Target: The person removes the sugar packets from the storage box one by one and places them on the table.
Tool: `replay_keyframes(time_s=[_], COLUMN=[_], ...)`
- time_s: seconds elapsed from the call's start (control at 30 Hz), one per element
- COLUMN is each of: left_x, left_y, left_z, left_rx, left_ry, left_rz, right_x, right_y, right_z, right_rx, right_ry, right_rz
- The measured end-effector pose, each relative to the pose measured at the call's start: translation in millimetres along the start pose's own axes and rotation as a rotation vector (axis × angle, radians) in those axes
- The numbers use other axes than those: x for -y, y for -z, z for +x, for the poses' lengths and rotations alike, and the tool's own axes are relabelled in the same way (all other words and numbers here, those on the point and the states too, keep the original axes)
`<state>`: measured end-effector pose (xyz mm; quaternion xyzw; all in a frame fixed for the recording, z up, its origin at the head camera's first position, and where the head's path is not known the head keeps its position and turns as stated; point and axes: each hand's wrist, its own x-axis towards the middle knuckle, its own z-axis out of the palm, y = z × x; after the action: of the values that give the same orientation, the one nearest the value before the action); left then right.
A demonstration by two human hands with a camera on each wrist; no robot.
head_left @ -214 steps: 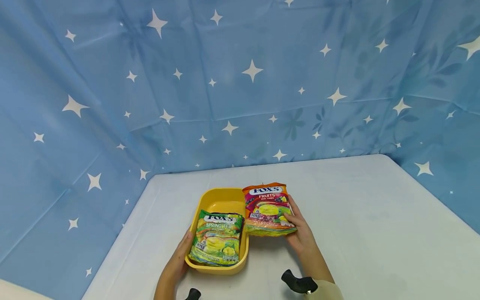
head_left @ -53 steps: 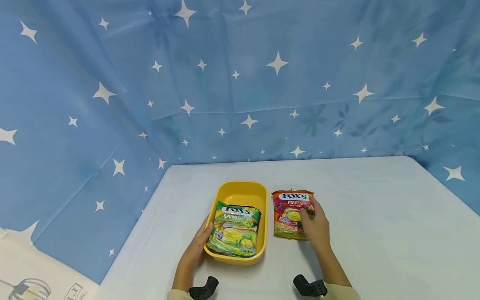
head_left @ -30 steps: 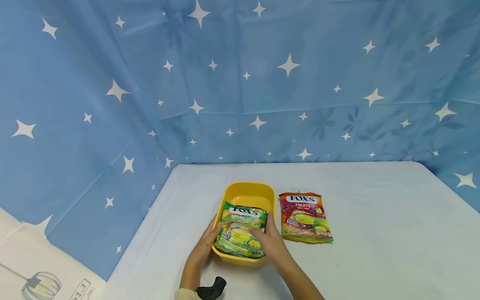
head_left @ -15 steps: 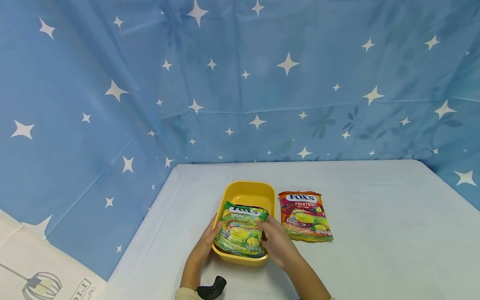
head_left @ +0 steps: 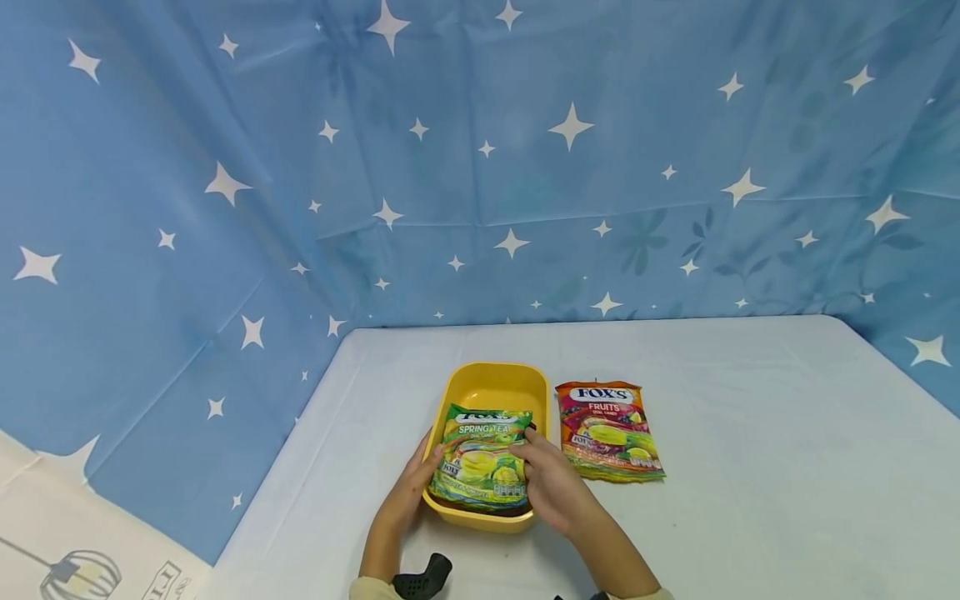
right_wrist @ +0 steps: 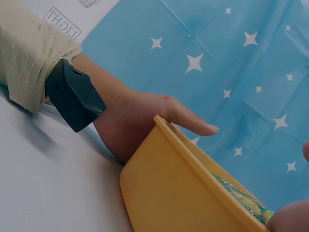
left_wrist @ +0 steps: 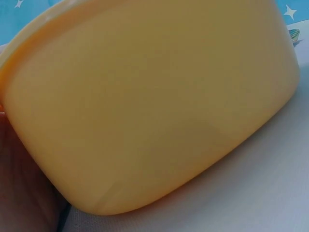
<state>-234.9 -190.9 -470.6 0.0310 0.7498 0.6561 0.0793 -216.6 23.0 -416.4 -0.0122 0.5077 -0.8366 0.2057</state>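
Note:
A yellow plastic box (head_left: 501, 380) without a lid stands on the table. My left hand (head_left: 408, 487) holds its left side, the thumb over the rim; in the right wrist view the palm of that hand (right_wrist: 137, 118) lies against the wall. In the near part of the box is a green Spring Tea candy bag (head_left: 480, 457). My right hand (head_left: 557, 485) grips this bag by its right edge, thumb on the front and the other fingers mostly hidden behind it. Something dark shows under the bag's lower edge. The box wall (left_wrist: 154, 96) fills most of the left wrist view.
An orange-and-purple Fruits candy bag (head_left: 609, 432) lies flat on the white table (head_left: 750, 450), just right of the box. Behind the table hangs a blue curtain (head_left: 480, 183) with white stars.
The right hand has laid the Fruits bag on the table, let go and moved left to the Spring Tea bag. That bag has shifted slightly and tilted in its grip. The left hand stays on the box.

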Motion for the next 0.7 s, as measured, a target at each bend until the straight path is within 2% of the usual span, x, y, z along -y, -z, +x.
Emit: replay_keyframes(time_s=[0.3, 0.53, 0.63, 0.7], left_x=[0.0, 1.7, 2.6, 3.1], left_y=[0.1, 0.0, 0.1, 0.3], left_z=[-0.1, 0.2, 0.8, 1.2], left_rx=[0.007, 0.000, 0.001, 0.005], left_ry=[-0.014, -0.014, -0.015, -0.018], left_rz=[0.001, 0.001, 0.000, -0.002], right_x=[2, 3, 3, 2], right_y=[5.7, 9.7, 10.6, 9.7], right_z=[-1, -2, -1, -2], right_rx=[0.081, 0.161, 0.165, 0.135], right_ry=[0.026, -0.022, -0.023, -0.013], right_rz=[-0.126, -0.161, -0.171, -0.217])
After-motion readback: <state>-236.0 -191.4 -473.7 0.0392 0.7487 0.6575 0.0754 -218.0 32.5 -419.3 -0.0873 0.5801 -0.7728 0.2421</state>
